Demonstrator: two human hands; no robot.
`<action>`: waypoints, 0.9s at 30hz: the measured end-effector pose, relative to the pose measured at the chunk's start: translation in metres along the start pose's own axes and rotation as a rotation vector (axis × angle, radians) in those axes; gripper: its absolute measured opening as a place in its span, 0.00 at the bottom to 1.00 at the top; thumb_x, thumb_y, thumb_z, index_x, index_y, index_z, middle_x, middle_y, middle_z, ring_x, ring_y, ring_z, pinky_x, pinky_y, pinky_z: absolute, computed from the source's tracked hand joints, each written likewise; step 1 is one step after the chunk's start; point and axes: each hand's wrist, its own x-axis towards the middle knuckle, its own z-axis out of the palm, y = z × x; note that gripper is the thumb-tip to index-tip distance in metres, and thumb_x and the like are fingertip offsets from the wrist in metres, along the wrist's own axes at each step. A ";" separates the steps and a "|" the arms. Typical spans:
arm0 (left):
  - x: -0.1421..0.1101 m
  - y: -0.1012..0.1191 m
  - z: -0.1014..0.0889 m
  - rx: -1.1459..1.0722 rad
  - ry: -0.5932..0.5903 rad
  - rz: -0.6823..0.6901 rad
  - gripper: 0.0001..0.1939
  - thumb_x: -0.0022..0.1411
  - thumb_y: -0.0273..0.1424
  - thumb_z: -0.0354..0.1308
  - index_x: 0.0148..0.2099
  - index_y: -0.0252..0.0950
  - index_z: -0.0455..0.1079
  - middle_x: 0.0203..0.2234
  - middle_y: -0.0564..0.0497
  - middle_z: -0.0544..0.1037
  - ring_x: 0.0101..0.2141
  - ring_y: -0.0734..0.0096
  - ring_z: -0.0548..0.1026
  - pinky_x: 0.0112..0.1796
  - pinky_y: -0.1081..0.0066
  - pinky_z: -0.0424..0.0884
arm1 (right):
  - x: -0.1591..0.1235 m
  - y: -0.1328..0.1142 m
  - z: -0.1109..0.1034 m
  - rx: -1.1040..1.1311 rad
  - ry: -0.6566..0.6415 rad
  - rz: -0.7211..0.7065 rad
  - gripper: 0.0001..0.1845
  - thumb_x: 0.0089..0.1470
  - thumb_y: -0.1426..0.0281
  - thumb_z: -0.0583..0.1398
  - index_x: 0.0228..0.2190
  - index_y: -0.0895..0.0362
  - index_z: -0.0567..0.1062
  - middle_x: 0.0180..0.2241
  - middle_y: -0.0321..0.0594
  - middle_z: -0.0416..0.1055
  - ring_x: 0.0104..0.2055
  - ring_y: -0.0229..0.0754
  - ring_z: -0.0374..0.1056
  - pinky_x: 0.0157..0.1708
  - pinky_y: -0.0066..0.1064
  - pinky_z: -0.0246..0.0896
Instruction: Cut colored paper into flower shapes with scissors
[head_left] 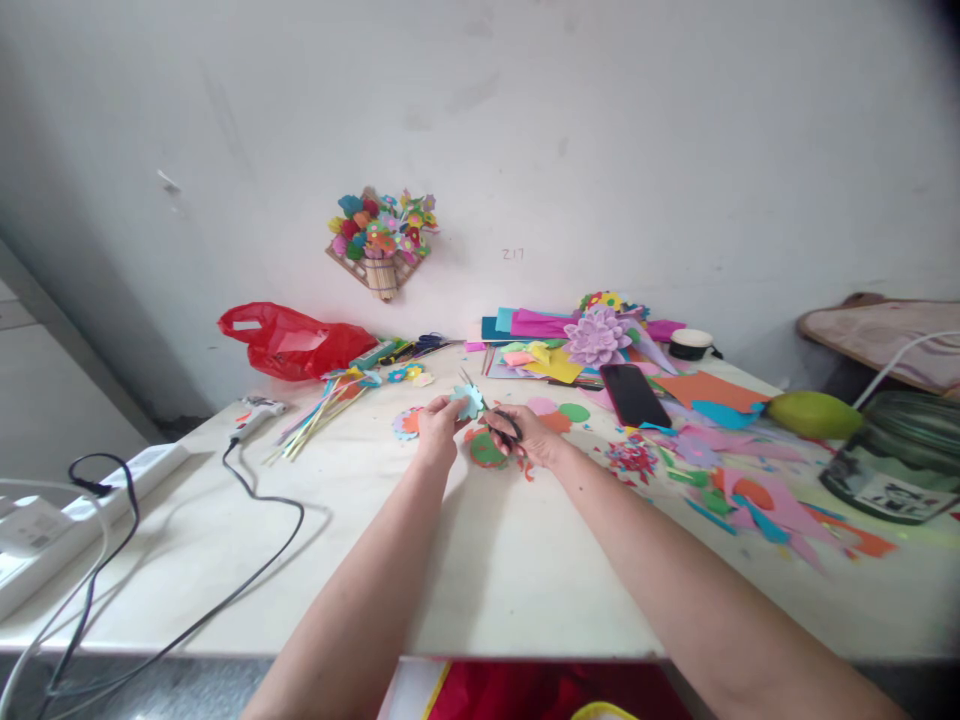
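My left hand (436,422) pinches a small light-blue paper flower shape (469,401) above the white table (480,570). My right hand (529,437) is closed round the handles of a pair of scissors (487,408), whose blades point up-left and meet the edge of the blue shape. Below the hands lie round paper cut-outs: a green-and-red disc (486,452), a pink circle (541,406), an orange one (556,422) and a green one (574,412).
A black phone (634,395) lies right of the hands, with sheets of coloured paper (532,335), a purple paper flower (597,338) and scraps (750,490). Left: sticks (319,415), red bag (292,342), glue gun (255,412) with cable, power strip (97,500). Right: glass jar (900,455).
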 end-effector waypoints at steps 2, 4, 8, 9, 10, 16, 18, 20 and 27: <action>0.000 0.000 0.000 0.000 0.011 -0.003 0.15 0.32 0.32 0.68 0.19 0.35 0.63 0.14 0.56 0.67 0.21 0.75 0.68 0.31 0.68 0.70 | 0.001 0.001 0.001 -0.006 0.008 -0.009 0.22 0.45 0.52 0.62 0.26 0.59 0.67 0.15 0.29 0.63 0.12 0.28 0.56 0.07 0.19 0.39; 0.000 -0.001 0.001 -0.013 0.018 -0.010 0.15 0.32 0.32 0.68 0.18 0.35 0.62 0.14 0.57 0.66 0.21 0.76 0.68 0.31 0.69 0.70 | 0.003 0.003 0.003 -0.017 0.024 -0.016 0.21 0.45 0.53 0.62 0.24 0.59 0.66 0.14 0.29 0.63 0.11 0.28 0.56 0.07 0.20 0.39; 0.000 -0.001 0.001 -0.043 0.035 -0.017 0.16 0.32 0.30 0.67 0.17 0.35 0.60 0.12 0.59 0.62 0.20 0.77 0.66 0.31 0.69 0.71 | 0.005 0.003 0.008 -0.041 0.076 -0.017 0.20 0.45 0.55 0.63 0.23 0.58 0.65 0.14 0.29 0.63 0.11 0.28 0.56 0.07 0.20 0.38; 0.000 -0.001 0.001 -0.049 0.039 -0.016 0.16 0.32 0.29 0.66 0.17 0.35 0.59 0.12 0.59 0.62 0.20 0.78 0.66 0.31 0.70 0.71 | 0.005 0.003 0.010 -0.044 0.090 -0.014 0.19 0.44 0.56 0.63 0.23 0.58 0.66 0.14 0.29 0.62 0.11 0.28 0.56 0.07 0.20 0.38; 0.000 -0.001 0.001 -0.053 0.041 -0.017 0.16 0.32 0.29 0.66 0.17 0.35 0.59 0.12 0.59 0.62 0.20 0.78 0.65 0.30 0.70 0.71 | 0.005 0.002 0.011 -0.047 0.103 -0.010 0.19 0.44 0.56 0.63 0.23 0.58 0.66 0.14 0.29 0.62 0.11 0.29 0.56 0.07 0.20 0.38; 0.002 -0.004 0.001 -0.058 0.059 -0.023 0.15 0.31 0.29 0.66 0.16 0.35 0.59 0.12 0.59 0.62 0.19 0.78 0.65 0.28 0.72 0.69 | 0.002 -0.003 0.016 -0.070 0.137 -0.002 0.18 0.43 0.58 0.65 0.24 0.59 0.67 0.13 0.28 0.62 0.10 0.29 0.55 0.08 0.21 0.39; 0.003 -0.004 0.001 -0.059 0.064 -0.024 0.15 0.31 0.29 0.66 0.17 0.35 0.59 0.12 0.59 0.63 0.19 0.78 0.65 0.27 0.72 0.69 | 0.001 -0.004 0.017 -0.078 0.147 0.001 0.17 0.42 0.59 0.65 0.24 0.59 0.68 0.12 0.28 0.62 0.10 0.29 0.55 0.08 0.21 0.40; 0.003 -0.003 0.001 -0.054 0.065 -0.024 0.15 0.31 0.29 0.66 0.16 0.35 0.59 0.12 0.59 0.63 0.19 0.78 0.65 0.27 0.72 0.68 | 0.001 -0.004 0.018 -0.084 0.154 -0.002 0.17 0.42 0.60 0.65 0.24 0.59 0.68 0.12 0.28 0.62 0.10 0.29 0.55 0.08 0.21 0.42; 0.004 0.000 -0.001 -0.026 0.040 -0.036 0.15 0.32 0.29 0.66 0.18 0.35 0.61 0.13 0.57 0.66 0.20 0.76 0.67 0.27 0.72 0.68 | 0.010 0.006 0.015 -0.069 0.163 0.007 0.15 0.42 0.62 0.66 0.24 0.59 0.69 0.12 0.28 0.61 0.10 0.29 0.55 0.09 0.21 0.47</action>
